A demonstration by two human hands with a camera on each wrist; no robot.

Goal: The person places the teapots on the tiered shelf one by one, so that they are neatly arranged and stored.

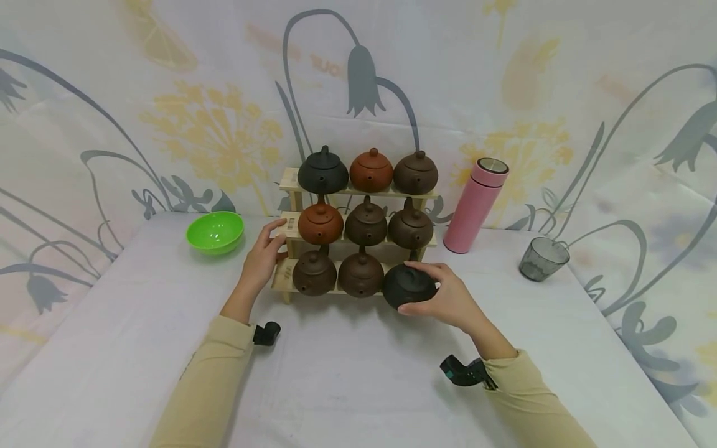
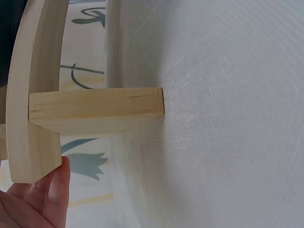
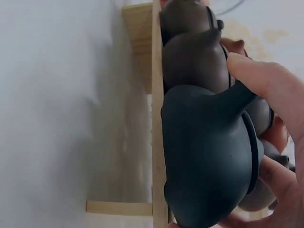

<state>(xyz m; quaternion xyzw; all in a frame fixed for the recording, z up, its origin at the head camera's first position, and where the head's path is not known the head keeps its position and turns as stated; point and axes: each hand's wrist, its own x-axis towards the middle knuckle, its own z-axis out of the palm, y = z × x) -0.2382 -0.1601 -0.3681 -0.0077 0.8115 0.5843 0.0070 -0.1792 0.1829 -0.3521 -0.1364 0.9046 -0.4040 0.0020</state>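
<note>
A three-tier wooden rack (image 1: pixel 284 277) holds several small teapots in black, brown and reddish clay. My right hand (image 1: pixel 455 300) grips a black teapot (image 1: pixel 409 286) at the right end of the bottom tier, thumb on the near side and fingers on the far side. In the right wrist view that teapot (image 3: pixel 209 156) sits at the shelf's edge, its spout by my thumb. My left hand (image 1: pixel 260 258) holds the rack's left side near the middle tier. Fingers (image 2: pixel 57 190) show curled behind a shelf end in the left wrist view; the thumb is hidden there.
Left of the rack is a bright green bowl (image 1: pixel 215 234). A pink thermos flask (image 1: pixel 476 205) stands to its right, with a grey translucent cup (image 1: pixel 543 258) farther right. A patterned cloth backdrop (image 1: pixel 213 124) hangs right behind the rack.
</note>
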